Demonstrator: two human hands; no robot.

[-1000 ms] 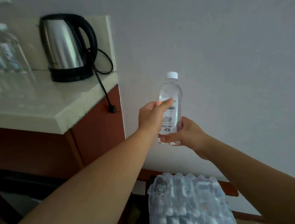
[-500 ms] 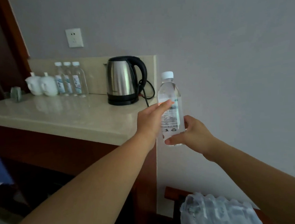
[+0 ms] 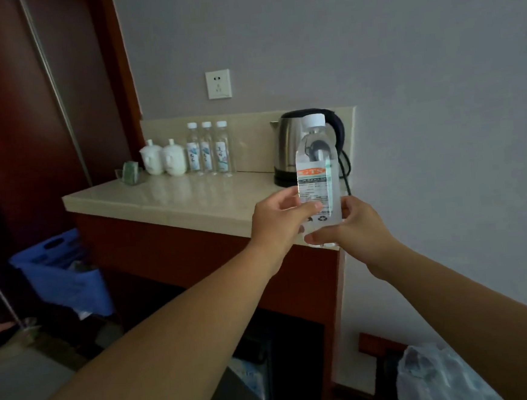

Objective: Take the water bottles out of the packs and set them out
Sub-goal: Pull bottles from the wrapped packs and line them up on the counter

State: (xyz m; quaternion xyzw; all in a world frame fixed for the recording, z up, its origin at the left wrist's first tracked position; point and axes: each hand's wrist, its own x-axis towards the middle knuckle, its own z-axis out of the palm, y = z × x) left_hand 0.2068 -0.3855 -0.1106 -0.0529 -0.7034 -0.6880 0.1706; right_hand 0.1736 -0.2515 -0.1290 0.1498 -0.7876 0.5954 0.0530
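A clear water bottle (image 3: 316, 164) with a white cap and a printed label stands upright in the air, in front of the kettle. My left hand (image 3: 281, 219) grips its lower half from the left, fingers curled round the label. My right hand (image 3: 352, 224) holds its base from the right and below. The shrink-wrapped pack of bottles (image 3: 440, 375) shows at the bottom right, low by the floor. Three more water bottles (image 3: 208, 149) stand in a row at the back of the marble counter (image 3: 174, 200).
A steel kettle (image 3: 292, 147) with a black cord sits at the counter's right end. Two white lidded cups (image 3: 163, 158) and a small glass dish stand at the left. A wall socket (image 3: 218, 84) is above. A blue bin (image 3: 62, 269) stands on the floor at left.
The view has swung left, bringing the counter more into view. Both hands have carried the bottle over the counter's right edge, in front of the kettle. The pack has slid to the bottom right corner.
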